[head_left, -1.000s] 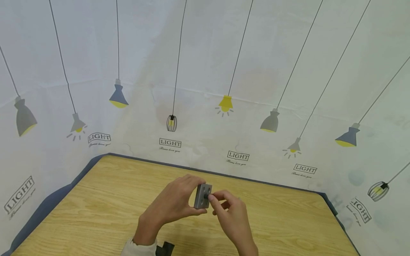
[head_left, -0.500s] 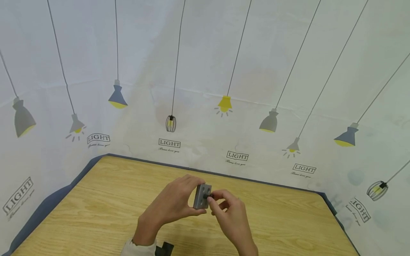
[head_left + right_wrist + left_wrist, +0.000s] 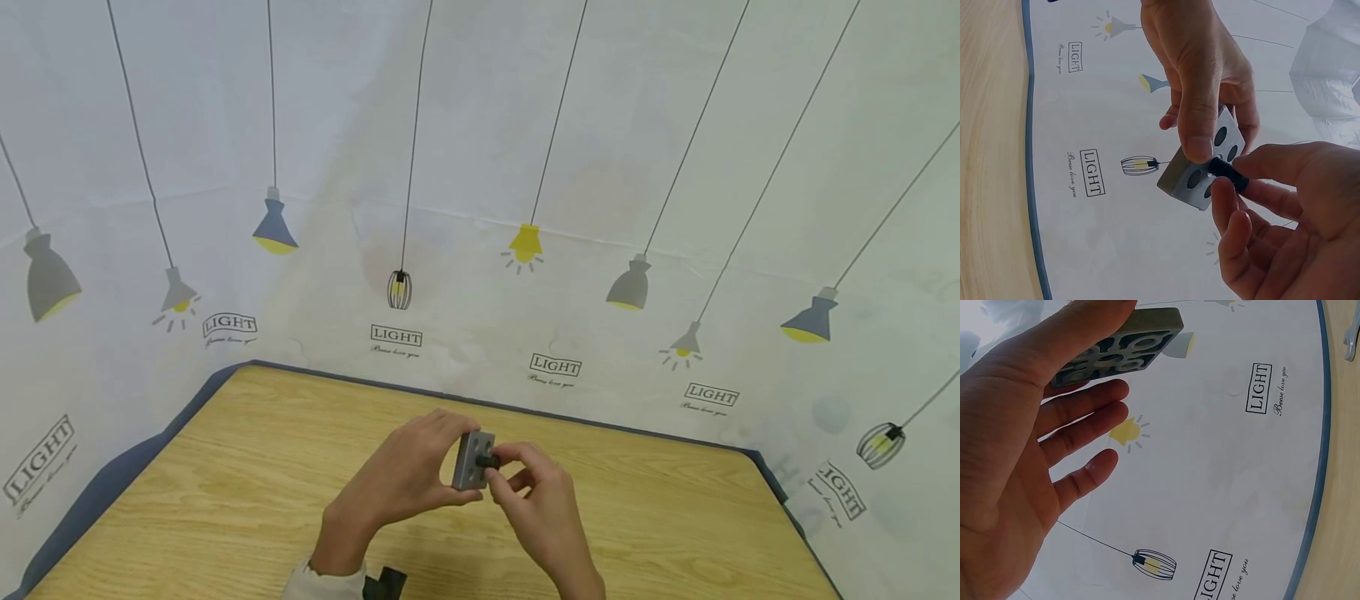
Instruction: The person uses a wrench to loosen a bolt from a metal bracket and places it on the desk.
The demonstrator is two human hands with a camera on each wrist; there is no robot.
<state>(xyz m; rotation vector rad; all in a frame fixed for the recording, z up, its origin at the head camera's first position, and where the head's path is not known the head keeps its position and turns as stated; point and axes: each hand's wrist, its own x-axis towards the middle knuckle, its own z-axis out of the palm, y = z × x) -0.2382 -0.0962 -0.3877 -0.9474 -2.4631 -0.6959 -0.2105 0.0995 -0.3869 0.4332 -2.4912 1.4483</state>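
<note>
My left hand (image 3: 408, 467) holds a small grey rectangular block (image 3: 465, 471) by its edges, thumb on one edge and fingers on the opposite one, above the table. Round holes show on the block face (image 3: 1221, 136) turned to the right hand; the left wrist view shows its recessed underside (image 3: 1110, 357). From the middle of the holed face sticks out a short black cylindrical peg (image 3: 1229, 174). The thumb and index finger of my right hand (image 3: 542, 500) pinch this peg at its outer end, the other fingers curled below.
Below the hands lies a wood-grain table (image 3: 225, 467) with a dark blue border (image 3: 450, 393). A white sheet printed with lamps (image 3: 480, 167) surrounds it. A metal wrench-like end (image 3: 1351, 340) shows at the left wrist view's edge. A black device (image 3: 386, 582) sits at the left sleeve.
The right thumb and index finger have shifted on the black peg, and more of it shows between them and the block. The left hand keeps its hold on the block.
</note>
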